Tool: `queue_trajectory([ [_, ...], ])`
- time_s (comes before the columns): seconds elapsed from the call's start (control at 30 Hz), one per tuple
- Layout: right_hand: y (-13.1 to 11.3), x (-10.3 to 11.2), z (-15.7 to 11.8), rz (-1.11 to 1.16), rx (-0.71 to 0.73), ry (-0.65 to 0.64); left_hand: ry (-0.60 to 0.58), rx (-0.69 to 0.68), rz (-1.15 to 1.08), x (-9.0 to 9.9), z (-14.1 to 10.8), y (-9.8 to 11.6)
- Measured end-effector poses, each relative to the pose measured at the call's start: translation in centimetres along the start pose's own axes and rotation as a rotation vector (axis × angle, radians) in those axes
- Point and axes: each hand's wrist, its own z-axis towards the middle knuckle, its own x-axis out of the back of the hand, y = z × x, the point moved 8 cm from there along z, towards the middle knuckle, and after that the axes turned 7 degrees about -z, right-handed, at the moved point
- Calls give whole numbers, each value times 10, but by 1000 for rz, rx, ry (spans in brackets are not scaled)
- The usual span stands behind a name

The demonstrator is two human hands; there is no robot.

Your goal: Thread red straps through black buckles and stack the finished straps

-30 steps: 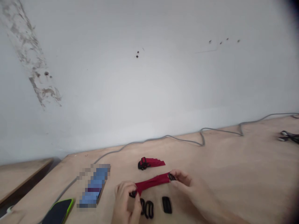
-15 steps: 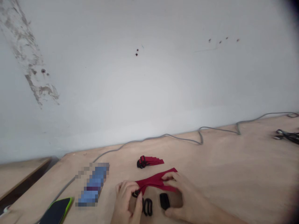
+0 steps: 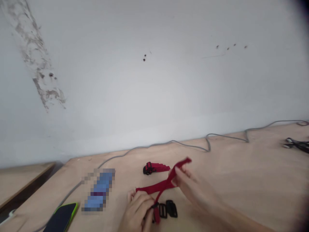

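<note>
A length of red strap [image 3: 154, 187] runs between my two hands in the head view. My left hand [image 3: 138, 211] is closed at the lower end, around a small black buckle part that its fingers mostly hide; a short red piece of strap hangs out below. My right hand [image 3: 190, 183], slightly blurred, pinches the strap higher up, with its free end pointing up and to the right. On the table beside the left hand lie a black slide buckle [image 3: 163, 210] and a black side-release buckle piece [image 3: 172, 208]. Behind them rests a folded red strap with black buckles [image 3: 154, 167].
A phone with a green edge [image 3: 62, 217] lies at the lower left, next to a pixelated blue item [image 3: 99, 191]. A grey cable [image 3: 149, 144] runs along the wall side of the wooden table [image 3: 241, 180]. Black cables [image 3: 298, 144] lie at the far right.
My right hand has lifted one end of the red strap up and away from the table. The strap now passes through the black part at my left hand, with a short end showing below.
</note>
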Motion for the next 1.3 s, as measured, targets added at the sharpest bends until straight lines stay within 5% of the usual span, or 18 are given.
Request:
queue_trajectory([
  [0.13,-43,6,38,-48,25,107,-51,66,78,0,-4,-9],
  [0.2,-55,-8,50,-303,48,-18,-53,74,75,-2,-6,-11],
  [0.33,-24,-51,47,-895,120,-430,-58,57,60,-6,-8,-13],
  [0.4,-1,-59,41,-1003,141,-473,-62,59,50,-7,-9,-14],
  [0.67,21,-41,67,-1194,205,-224,43,128,67,2,-5,-14],
  [0.87,24,-31,92,-1179,214,-189,68,177,60,7,-2,-13],
  [0.97,11,-30,79,-1132,244,-177,108,194,88,12,-5,-16],
  [1.1,-18,-33,25,-1018,374,-195,179,125,136,12,-13,-16],
  [1.3,-22,-42,-52,-1024,554,-292,127,-50,27,-16,-15,8],
])
